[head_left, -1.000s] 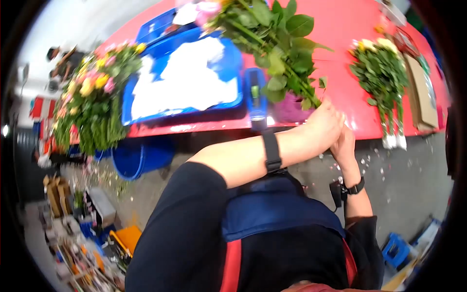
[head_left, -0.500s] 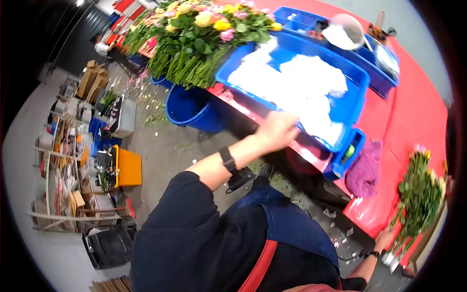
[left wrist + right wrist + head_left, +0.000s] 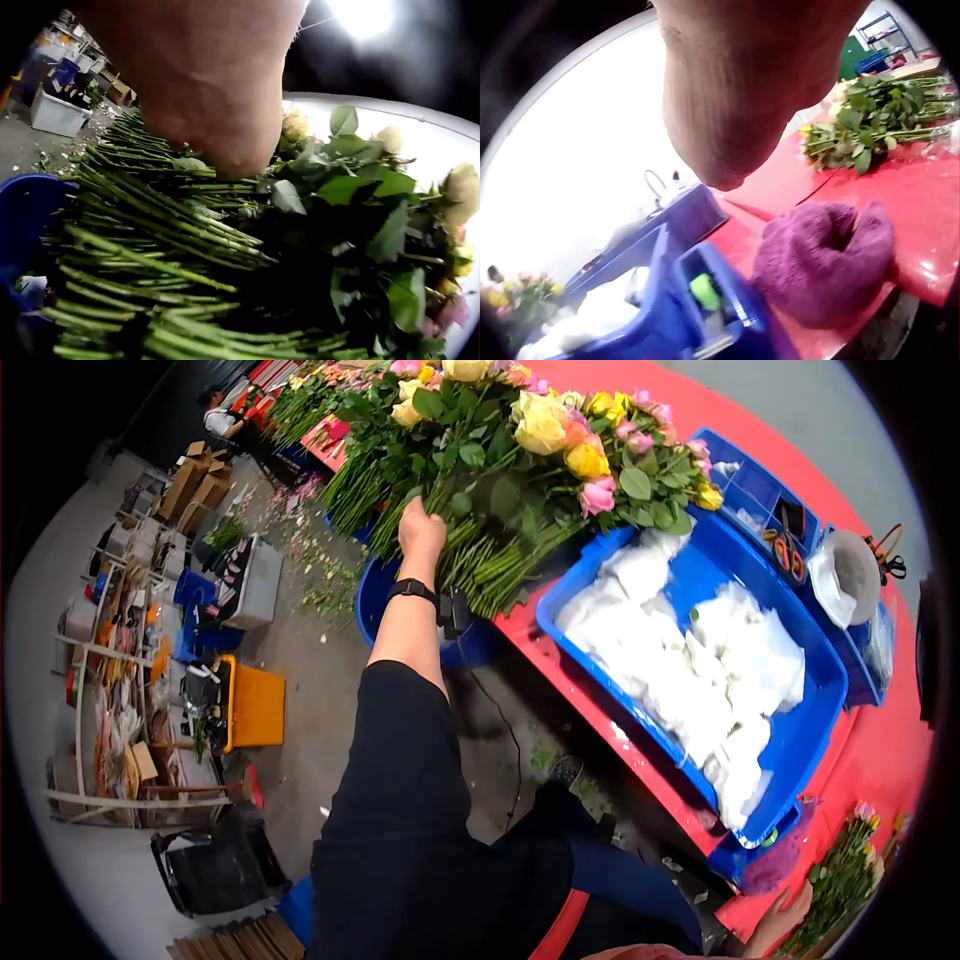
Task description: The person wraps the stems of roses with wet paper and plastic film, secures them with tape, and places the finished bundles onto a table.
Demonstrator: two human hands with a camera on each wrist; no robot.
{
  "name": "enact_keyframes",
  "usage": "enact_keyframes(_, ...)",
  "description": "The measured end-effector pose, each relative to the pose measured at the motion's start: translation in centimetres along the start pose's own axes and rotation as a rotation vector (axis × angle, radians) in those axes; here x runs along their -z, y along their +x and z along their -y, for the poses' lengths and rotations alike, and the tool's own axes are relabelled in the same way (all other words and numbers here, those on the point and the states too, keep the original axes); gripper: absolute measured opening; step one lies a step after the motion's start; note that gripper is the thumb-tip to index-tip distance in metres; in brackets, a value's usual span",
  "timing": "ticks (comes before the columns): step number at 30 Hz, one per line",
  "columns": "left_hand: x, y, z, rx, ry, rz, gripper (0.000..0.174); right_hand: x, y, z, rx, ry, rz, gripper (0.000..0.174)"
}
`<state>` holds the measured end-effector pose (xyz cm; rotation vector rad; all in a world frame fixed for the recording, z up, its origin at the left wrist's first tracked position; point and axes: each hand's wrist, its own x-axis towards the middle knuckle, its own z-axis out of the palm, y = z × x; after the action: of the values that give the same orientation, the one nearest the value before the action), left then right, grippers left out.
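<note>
My left hand point(image 3: 422, 532) reaches to a large pile of cut roses point(image 3: 542, 422), over their green stems point(image 3: 150, 210). Its fingers are hidden among the stems, so I cannot tell whether they grip any. The blooms are yellow, pink and peach. At the lower right in the head view, my right hand point(image 3: 785, 918) is low by the table edge with fingers loosely extended, holding nothing visible. It is beside a smaller bunch of roses point(image 3: 835, 875) on the red table. A crumpled purple cloth point(image 3: 817, 262) lies close below it in the right wrist view.
A wide blue tray point(image 3: 830, 690) holds crumpled white material point(image 3: 690, 670). Behind it, a divided blue bin point(image 3: 745, 490) carries scissors. By the cloth stands a narrow blue holder point(image 3: 742, 322). A blue bucket point(image 3: 30, 217) stands below the stems. An orange crate point(image 3: 258, 705) is on the floor.
My hands were together at a leafy bunch of stems above the purple cloth. They parted; the left swung past the tray to the rose pile, the right moved to the bunch at the right.
</note>
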<state>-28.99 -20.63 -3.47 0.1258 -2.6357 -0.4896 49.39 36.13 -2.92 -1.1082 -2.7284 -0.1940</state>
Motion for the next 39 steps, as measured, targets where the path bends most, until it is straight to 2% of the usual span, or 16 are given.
enact_keyframes(4,-0.6,3.9,-0.6,0.212,-0.108,0.33,0.058,2.9,3.5,9.8,0.052,0.083,0.053,0.042)
enact_keyframes(12,4.6,3.8,-0.4,0.157,-0.241,0.13,0.051,7.8,10.9,27.3,0.296,0.306,-0.025,0.031)
enact_keyframes(16,7.9,1.3,-0.4,0.239,-0.879,0.101,0.03,9.4,13.6,36.4,0.557,0.562,-0.03,0.032)
enact_keyframes(20,13.4,-4.0,-2.6,0.241,-1.427,0.292,0.011,9.9,14.4,46.5,0.885,0.974,0.141,0.033)
enact_keyframes(22,17.2,-7.9,-6.1,0.296,-1.559,0.336,0.01,9.4,14.0,51.4,0.97,1.09,0.231,0.042)
enact_keyframes(25,19.6,-13.4,-8.9,0.492,-1.679,0.272,0.015,9.1,12.1,56.6,1.022,1.093,0.318,0.083)
enact_keyframes(26,19.9,-15.1,-9.1,0.535,-1.725,0.271,0.016,9.3,11.0,57.5,1.002,1.172,0.226,0.077)
enact_keyframes(28,20.2,-18.2,-9.4,0.621,-1.822,0.273,0.017,9.9,9.7,57.3,0.884,0.965,0.69,0.062)
enact_keyframes(30,19.8,-21.2,-7.5,0.509,-1.942,0.395,0.016,7.9,8.7,55.7,0.924,0.983,0.574,0.045)
enact_keyframes(32,21.8,-24.5,-7.6,0.664,-1.665,0.582,0.036,6.1,8.4,53.4,0.971,0.964,0.5,0.033)
enact_keyframes(33,22.5,-26.4,-6.1,0.592,-1.451,0.878,0.037,5.6,8.4,52.2,1.001,0.944,0.49,0.03)
enact_keyframes(34,23.0,-27.6,-4.0,0.264,-1.069,1.206,0.03,5.2,8.5,51.0,1.032,0.925,0.475,0.026)
enact_keyframes(35,24.7,-28.8,-5.8,0.147,-0.756,1.279,0.028,4.8,8.3,49.5,1.068,0.89,0.446,0.027)
enact_keyframes(36,26.4,-29.7,-8.2,0.341,-0.641,1.3,0.024,5.1,8.3,48.2,1.117,0.842,0.402,0.023)
enact_keyframes(38,25.9,-30.2,-10.8,-0.559,-0.47,0.832,0.047,5.3,8.1,46.4,1.164,0.779,0.394,0.027)
enact_keyframes(39,25.2,-29.9,-13.0,-0.794,-0.38,0.702,0.063,5.5,8.0,45.7,1.2,0.759,0.373,0.026)
